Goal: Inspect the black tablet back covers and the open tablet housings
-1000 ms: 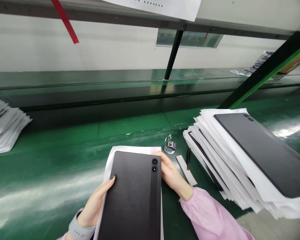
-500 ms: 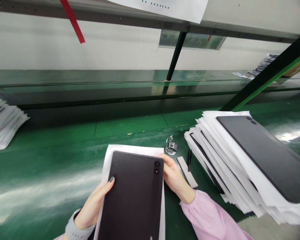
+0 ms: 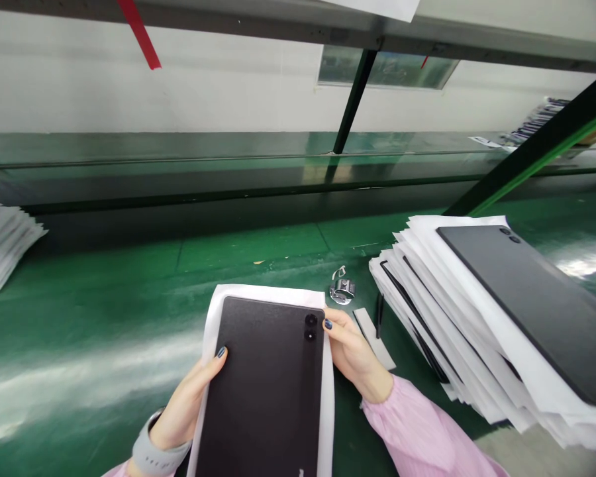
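A dark tablet (image 3: 263,391), its back and two camera lenses facing up, lies over a white sheet (image 3: 212,311) in front of me. My left hand (image 3: 191,394) grips the tablet's left edge, thumb on the back and the other fingers hidden beneath. At the upper right corner, beside the lenses, my right hand (image 3: 350,341) pinches the tablet's edge with the thumb on top. The lower end of the tablet runs out of view.
On the right stands a stack of white sheets (image 3: 477,331) with dark tablets between them and one tablet (image 3: 531,298) on top. A shiny metal piece (image 3: 342,290), a light flat strip (image 3: 375,338) and a thin black tool (image 3: 379,315) lie nearby. More sheets (image 3: 7,238) are stacked left.
My right thumb has come into view on the tablet's edge near the lenses. The white sheet shows more along the tablet's right side. My view has shifted slightly.
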Available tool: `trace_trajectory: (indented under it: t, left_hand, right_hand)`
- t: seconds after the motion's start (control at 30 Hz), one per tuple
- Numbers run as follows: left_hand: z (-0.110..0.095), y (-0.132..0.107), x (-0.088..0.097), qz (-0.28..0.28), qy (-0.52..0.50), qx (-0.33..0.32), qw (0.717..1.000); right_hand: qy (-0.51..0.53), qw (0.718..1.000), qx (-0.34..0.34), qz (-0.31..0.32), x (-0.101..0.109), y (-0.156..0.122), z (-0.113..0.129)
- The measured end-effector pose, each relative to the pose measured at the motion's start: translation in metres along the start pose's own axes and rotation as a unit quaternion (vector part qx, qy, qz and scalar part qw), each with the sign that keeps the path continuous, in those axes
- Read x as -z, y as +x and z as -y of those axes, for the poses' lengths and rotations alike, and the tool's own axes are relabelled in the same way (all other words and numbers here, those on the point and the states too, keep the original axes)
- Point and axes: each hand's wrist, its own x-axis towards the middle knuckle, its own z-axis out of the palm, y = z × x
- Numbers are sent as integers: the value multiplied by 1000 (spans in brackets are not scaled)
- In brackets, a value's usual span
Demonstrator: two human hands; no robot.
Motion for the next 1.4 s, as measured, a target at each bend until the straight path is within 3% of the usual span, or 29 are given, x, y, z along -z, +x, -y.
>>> trace_trajectory:
  t: [0.3,0.47,0.6,0.73,0.83,1.07,1.2,1.4]
  left_hand:
    - [0,1,4,3,-2,2,1000]
    - [-5,0,-12,-27,-3,15,1000]
    - [-17,-1,-23,-33,-45,73,996]
    - [-27,2,-20,-36,-72,47,996]
    - [-27,4,-17,-56,-71,24,996]
    - [-21,3,-21,-96,-43,-39,994]
    - [-22,-2,-21,-95,-56,-78,991]
    - [-24,-3,-19,-62,-66,-39,995]
  right_hand:
    - [-10,1000,-6,-8,2,1,0]
    - [-11,999,-19,-33,1,5,-10]
    - [-19,996,-91,3,-3,5,-15]
    - [-32,985,-167,37,-5,1,-13]
    - [-31,982,-187,20,-3,1,-12]
    - [-47,979,-183,-79,9,1,-14]
    - [-45,985,-160,-43,2,0,-3]
    - [-10,989,-145,6,-12,-3,12]
